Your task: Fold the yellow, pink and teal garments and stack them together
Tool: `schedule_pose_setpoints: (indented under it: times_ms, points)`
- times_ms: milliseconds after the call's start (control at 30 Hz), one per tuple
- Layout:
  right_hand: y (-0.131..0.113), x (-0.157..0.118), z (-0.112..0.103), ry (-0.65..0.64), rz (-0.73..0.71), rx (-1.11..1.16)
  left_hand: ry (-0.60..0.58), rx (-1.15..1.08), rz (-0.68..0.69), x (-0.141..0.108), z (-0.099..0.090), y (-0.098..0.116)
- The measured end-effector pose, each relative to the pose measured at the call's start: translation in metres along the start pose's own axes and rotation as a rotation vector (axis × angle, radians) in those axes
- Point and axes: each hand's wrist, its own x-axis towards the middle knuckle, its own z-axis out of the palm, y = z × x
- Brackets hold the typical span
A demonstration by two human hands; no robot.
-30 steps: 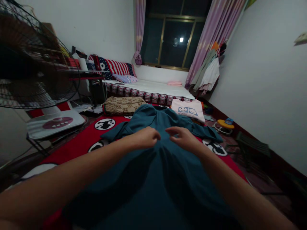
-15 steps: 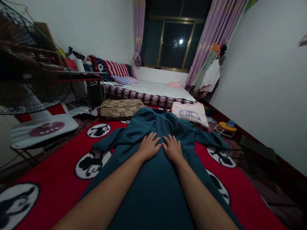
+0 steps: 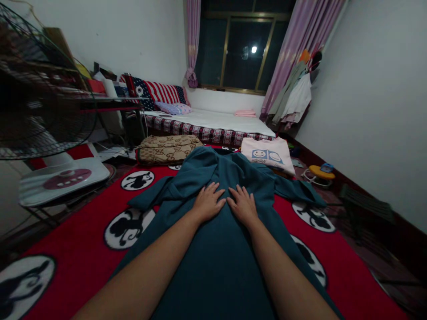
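Note:
A long teal dress [image 3: 213, 266] lies spread over a red blanket [image 3: 80, 222] with round black-and-white patches, its collar end away from me and a sleeve out to each side. My left hand [image 3: 209, 203] rests flat on the upper part of the dress, fingers extended. Close beside it, my right hand [image 3: 244, 204] also lies flat on the cloth with fingers spread. Neither hand grips anything. Past the collar sit a folded brown patterned cloth [image 3: 169, 150] on the left and a folded pale pink shirt [image 3: 267, 153] with smiley prints on the right.
A fan [image 3: 43, 115] stands close on the left, near a cluttered desk [image 3: 113, 106]. Behind is a bed [image 3: 213, 120] below a window. On the right are a yellow stool [image 3: 319, 173], a dark folding stool [image 3: 367, 204] and hanging clothes [image 3: 296, 100].
My right hand has slid slightly to the right across the dress, while my left hand stays nearly in place. The camera view has shifted a little.

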Motion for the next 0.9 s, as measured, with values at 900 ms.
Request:
schedule_pose_setpoints:
  times_ms: [900]
  points:
    - [0.007,-0.002,0.001,0.147,-0.027,0.284,0.033,0.481,-0.465,-0.021,-0.163,-0.18]
